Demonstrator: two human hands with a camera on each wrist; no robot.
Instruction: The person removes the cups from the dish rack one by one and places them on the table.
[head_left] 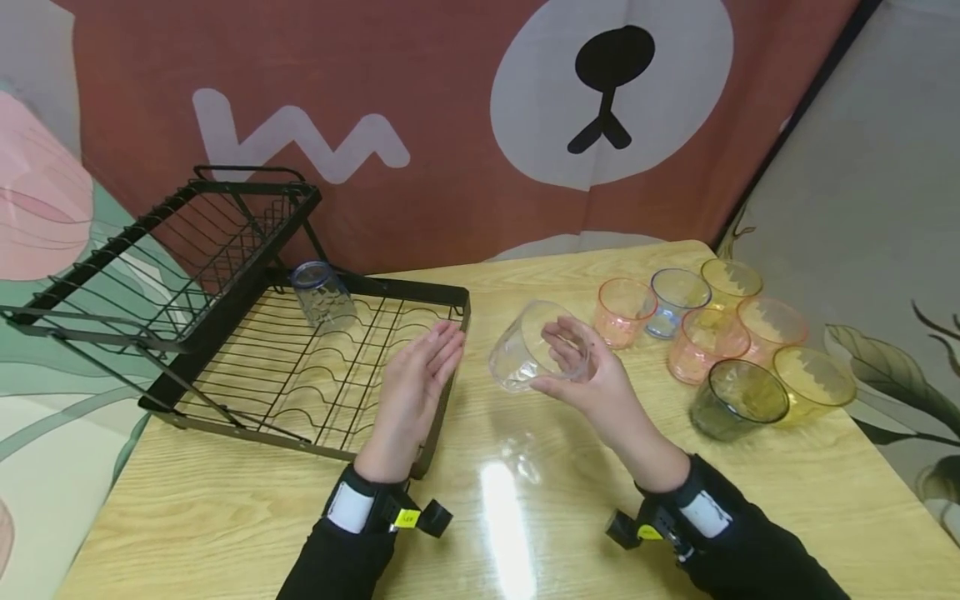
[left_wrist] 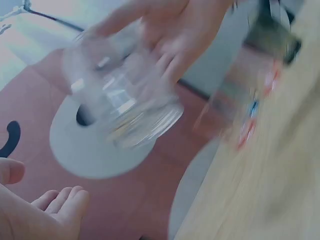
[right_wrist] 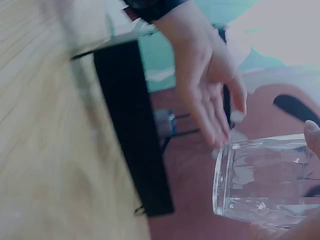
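Observation:
A clear glass cup (head_left: 517, 354) is tilted in the air above the table, its rim toward my right hand (head_left: 592, 367). That hand grips it between thumb and fingers near the rim. My left hand (head_left: 420, 383) is held up over the right edge of the rack, fingers straight and palm turned toward the cup, with a gap between them. In the left wrist view the cup (left_wrist: 125, 95) is blurred. The right wrist view shows the base of the cup (right_wrist: 222, 180) near the left fingertips.
A black two-tier dish rack (head_left: 461, 304) stands on the left, with an upside-down blue-rimmed cup (head_left: 322, 296) on its lower tier. Several coloured cups, pink, blue, yellow, plus a dark grey cup (head_left: 735, 404), stand on the right of the wooden table (head_left: 585, 533).

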